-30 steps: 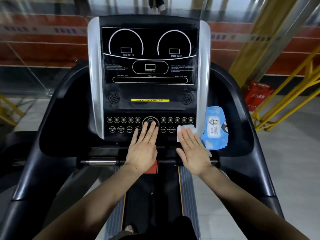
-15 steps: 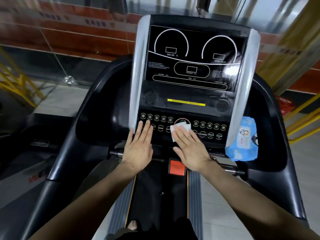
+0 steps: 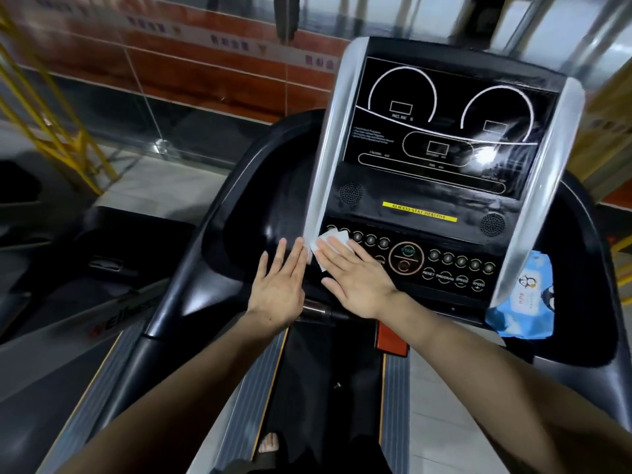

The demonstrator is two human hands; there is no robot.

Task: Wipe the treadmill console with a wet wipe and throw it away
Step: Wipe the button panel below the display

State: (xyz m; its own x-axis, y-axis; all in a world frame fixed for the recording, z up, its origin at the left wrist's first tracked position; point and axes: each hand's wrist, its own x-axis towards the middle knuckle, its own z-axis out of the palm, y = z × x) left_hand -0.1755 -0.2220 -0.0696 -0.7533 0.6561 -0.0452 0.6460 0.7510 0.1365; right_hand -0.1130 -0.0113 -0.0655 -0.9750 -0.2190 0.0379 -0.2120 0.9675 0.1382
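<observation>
Both bare arms reach forward, side by side. The left hand [image 3: 278, 290] lies flat with straight fingers held close together, palm down. The right hand [image 3: 355, 280] is flat too, palm down, fingers straight and pointing up and to the left. Its fingertips sit just beside the left hand's fingertips.

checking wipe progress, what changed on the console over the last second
The right hand slid the wet wipe leftward along the button row, from the right end past the start button to the left end. The left hand moved left, off the buttons. Both hands stay flat; the wipes pack has not moved.
</observation>
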